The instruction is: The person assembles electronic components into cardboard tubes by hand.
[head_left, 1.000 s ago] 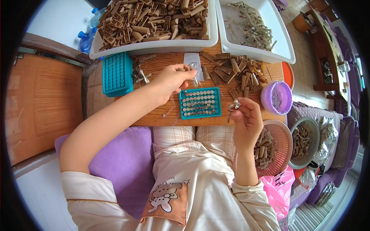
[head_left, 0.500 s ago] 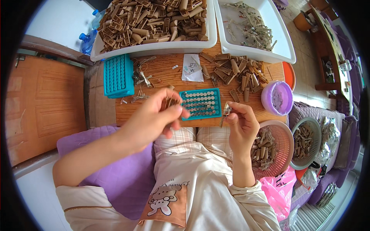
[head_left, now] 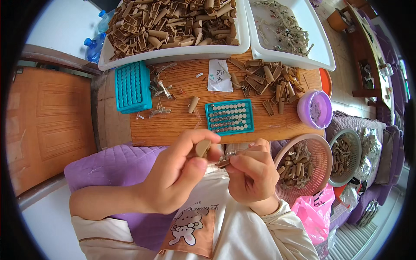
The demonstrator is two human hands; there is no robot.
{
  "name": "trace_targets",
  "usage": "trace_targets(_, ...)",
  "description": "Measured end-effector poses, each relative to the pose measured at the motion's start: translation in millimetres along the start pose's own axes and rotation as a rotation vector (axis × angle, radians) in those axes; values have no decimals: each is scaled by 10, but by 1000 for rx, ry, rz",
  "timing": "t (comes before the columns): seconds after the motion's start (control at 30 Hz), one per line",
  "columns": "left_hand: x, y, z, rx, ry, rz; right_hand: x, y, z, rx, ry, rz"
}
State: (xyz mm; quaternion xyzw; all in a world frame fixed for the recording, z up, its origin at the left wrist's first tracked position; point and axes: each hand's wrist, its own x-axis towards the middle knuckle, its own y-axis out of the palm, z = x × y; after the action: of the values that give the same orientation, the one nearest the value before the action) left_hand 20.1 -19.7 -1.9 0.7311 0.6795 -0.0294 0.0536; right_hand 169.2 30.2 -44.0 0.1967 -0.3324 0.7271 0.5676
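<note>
My left hand (head_left: 175, 175) pinches a brown half-round plastic casing (head_left: 202, 148) between thumb and fingers, its rounded end showing. Close beside it, in front of my chest, my right hand (head_left: 253, 175) is closed on a small brown and metallic piece (head_left: 223, 163); a clear, thin bit shows by its fingertips, too small to make out. The two held pieces nearly meet. Just beyond the hands, a teal tray (head_left: 208, 116) with rows of round silver button cells (head_left: 229, 106) lies on the wooden table. One loose brown casing (head_left: 193, 104) rests left of it.
White tubs at the back hold brown casings (head_left: 173, 26) and tangled wired parts (head_left: 288, 32). Stacked teal trays (head_left: 130, 86) and loose wires (head_left: 161, 91) lie left. Right are a casing pile (head_left: 271, 80), purple bowl (head_left: 308, 123), pink basket (head_left: 327, 167) and grey basket (head_left: 359, 149).
My left hand has drawn back from the tray toward my chest, uncovering the loose casing. My right hand has moved left and nearer, so both hands are now close together.
</note>
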Motion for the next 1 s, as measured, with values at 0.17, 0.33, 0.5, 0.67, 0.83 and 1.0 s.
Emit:
trace_targets(0.17, 10, -112, -190, 8, -133, 155, 8, 17, -47, 28, -111, 22)
trace_targets(0.33, 18, -108, -140, 177, -55, 28, 25, 11, -58, 71, -110, 61)
trace_targets(0.5, 7, -164, -100, -47, -96, 77, 31, 34, -27, 142, -44, 9)
trace_targets(0.67, 39, -69, -65, -172, -57, 36, 63, 51, 47, 276, 106, -65)
trace_targets(0.83, 37, -55, -34, -209, 18, 82, 122, 34, 108, 290, 138, -14)
trace_targets(1.0, 33, -109, -38, -139, 19, 136, 89, 42, 118, 346, 137, 1)
